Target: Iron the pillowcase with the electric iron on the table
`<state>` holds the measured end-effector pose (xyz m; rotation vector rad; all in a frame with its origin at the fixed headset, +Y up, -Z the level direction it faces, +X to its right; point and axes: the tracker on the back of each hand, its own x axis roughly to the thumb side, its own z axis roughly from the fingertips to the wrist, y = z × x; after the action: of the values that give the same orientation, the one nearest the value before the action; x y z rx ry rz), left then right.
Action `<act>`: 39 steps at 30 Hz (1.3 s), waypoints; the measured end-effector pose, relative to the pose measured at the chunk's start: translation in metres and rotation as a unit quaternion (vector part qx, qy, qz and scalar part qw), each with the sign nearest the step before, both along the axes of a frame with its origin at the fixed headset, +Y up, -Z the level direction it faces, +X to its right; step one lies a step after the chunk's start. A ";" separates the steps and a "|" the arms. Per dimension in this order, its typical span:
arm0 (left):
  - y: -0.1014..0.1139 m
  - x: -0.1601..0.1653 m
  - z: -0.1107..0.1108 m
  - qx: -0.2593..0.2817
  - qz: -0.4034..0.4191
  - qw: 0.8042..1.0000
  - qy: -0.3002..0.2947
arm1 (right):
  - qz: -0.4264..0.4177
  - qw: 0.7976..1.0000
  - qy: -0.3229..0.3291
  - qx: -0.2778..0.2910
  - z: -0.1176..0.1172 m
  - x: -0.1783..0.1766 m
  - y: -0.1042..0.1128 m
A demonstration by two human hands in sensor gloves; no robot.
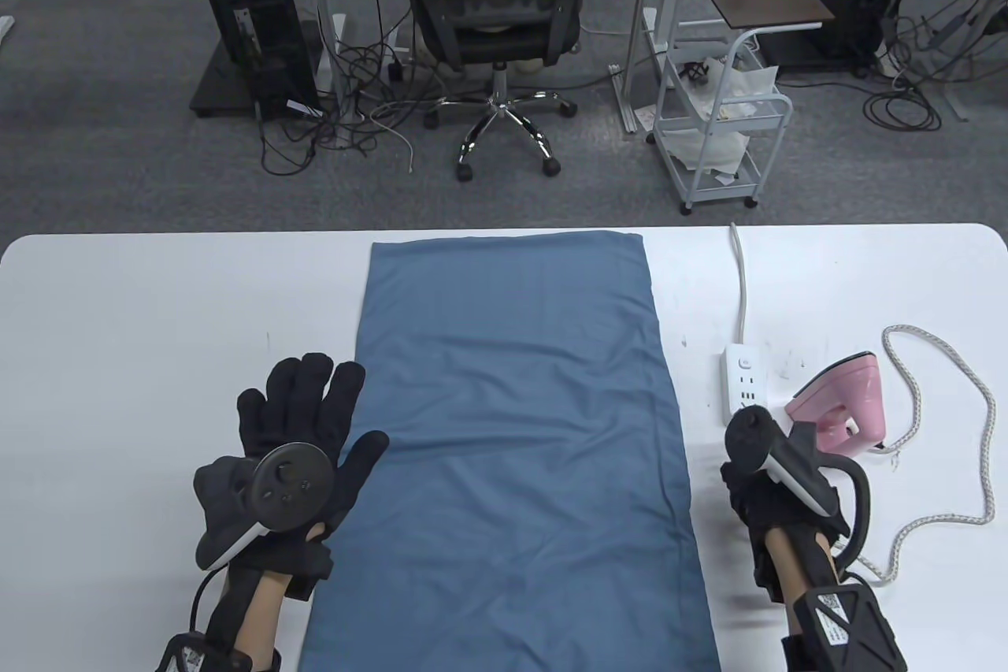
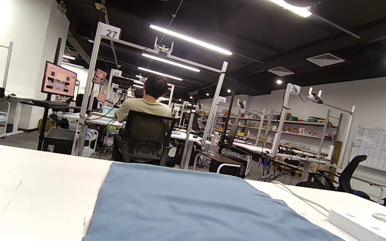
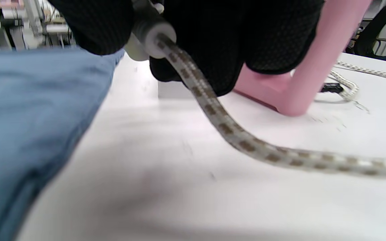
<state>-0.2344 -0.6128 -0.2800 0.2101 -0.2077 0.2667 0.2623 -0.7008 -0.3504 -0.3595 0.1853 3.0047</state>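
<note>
A blue pillowcase (image 1: 512,428) lies flat along the middle of the white table (image 1: 157,310), with light creases; it also shows in the left wrist view (image 2: 179,207) and the right wrist view (image 3: 28,117). My left hand (image 1: 315,404) lies open with fingers spread at the pillowcase's left edge, the thumb over the cloth. My right hand (image 1: 760,467) grips the handle of the pink iron (image 1: 843,396), which is to the right of the pillowcase. In the right wrist view my gloved fingers (image 3: 213,40) wrap the handle above the pink body (image 3: 313,67).
A white power strip (image 1: 744,380) lies between the pillowcase and the iron, its cable running to the far edge. The iron's braided cord (image 1: 945,420) loops across the right side of the table. An office chair (image 1: 496,2) and a cart (image 1: 724,120) stand beyond the table.
</note>
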 end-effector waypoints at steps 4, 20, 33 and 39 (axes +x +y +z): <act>0.000 -0.001 -0.001 -0.002 0.000 1.000 0.003 | -0.049 0.998 -0.032 0.036 -0.018 0.005 0.010; 0.000 -0.003 -0.002 -0.009 -0.007 1.000 0.011 | -0.017 0.993 -0.115 0.019 -0.064 0.017 -0.017; 0.000 -0.004 -0.003 -0.008 -0.007 1.000 0.010 | 0.005 0.993 -0.117 0.011 -0.065 0.017 -0.018; -0.001 -0.004 -0.004 -0.010 -0.008 1.000 0.013 | 0.029 0.994 -0.103 -0.002 -0.071 0.016 -0.022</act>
<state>-0.2387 -0.6139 -0.2835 0.1912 -0.1807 0.2498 0.2781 -0.7232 -0.4210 -0.6818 0.1649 2.9966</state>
